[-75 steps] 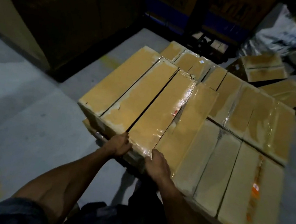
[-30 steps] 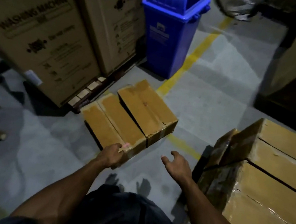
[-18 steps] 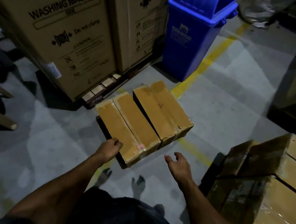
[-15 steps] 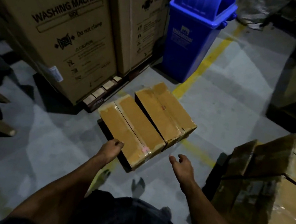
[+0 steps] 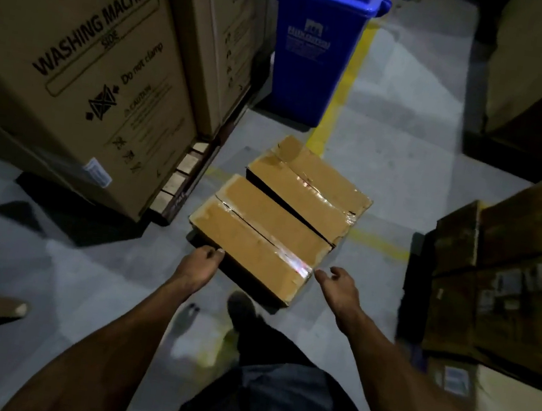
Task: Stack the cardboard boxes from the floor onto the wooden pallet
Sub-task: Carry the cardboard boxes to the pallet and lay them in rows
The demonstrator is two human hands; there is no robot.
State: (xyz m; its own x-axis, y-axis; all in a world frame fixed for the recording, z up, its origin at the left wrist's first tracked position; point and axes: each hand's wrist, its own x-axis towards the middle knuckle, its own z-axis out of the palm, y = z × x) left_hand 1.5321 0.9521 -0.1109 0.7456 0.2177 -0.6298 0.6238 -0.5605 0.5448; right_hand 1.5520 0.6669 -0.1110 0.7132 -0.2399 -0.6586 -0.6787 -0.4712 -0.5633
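Observation:
Two taped cardboard boxes lie side by side on the grey floor in the head view: a near box (image 5: pixel 255 237) and a far box (image 5: pixel 309 189). My left hand (image 5: pixel 201 263) hangs at the near box's left front corner, fingers loosely curled, holding nothing. Off the box's right front corner my right hand (image 5: pixel 338 285) hovers with relaxed fingers, not touching. A stack of cardboard boxes (image 5: pixel 510 264) stands at the right; the pallet under it is hidden in the dark.
Large washing-machine cartons (image 5: pixel 84 70) on a pallet block the left side. A blue bin (image 5: pixel 314 49) stands behind the floor boxes beside a yellow floor line (image 5: pixel 343 90). My foot (image 5: pixel 242 308) is planted just in front of the near box.
I turned from the stack on the pallet to the two boxes on the floor and closed in on them. Both hands now flank the near box's front corners.

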